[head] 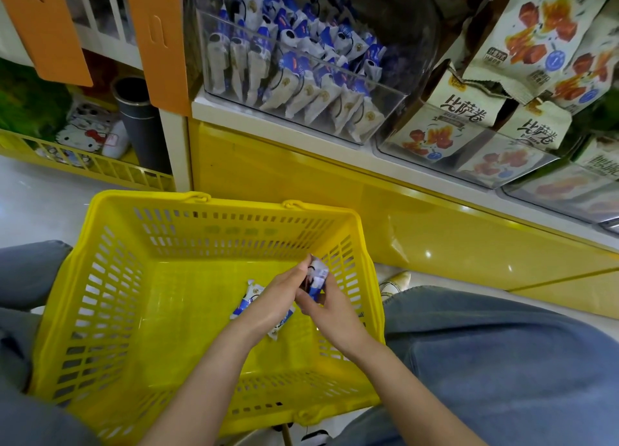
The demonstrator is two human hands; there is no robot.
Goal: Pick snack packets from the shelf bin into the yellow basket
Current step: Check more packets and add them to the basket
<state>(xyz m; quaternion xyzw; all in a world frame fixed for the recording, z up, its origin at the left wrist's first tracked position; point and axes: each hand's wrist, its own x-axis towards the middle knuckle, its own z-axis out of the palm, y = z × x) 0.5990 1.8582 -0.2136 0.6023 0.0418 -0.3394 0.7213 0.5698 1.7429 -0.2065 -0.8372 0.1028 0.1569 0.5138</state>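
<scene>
Snack packet (317, 277) gripped between left hand (281, 299) and right hand (331, 311) over yellow basket (110, 311); best released low, beside packets (249, 294) lying inside.

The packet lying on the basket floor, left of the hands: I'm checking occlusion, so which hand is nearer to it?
Left. The left hand overlaps the lying packet in this view. The right hand sits farther right, and both hands pinch a raised packet.
</scene>
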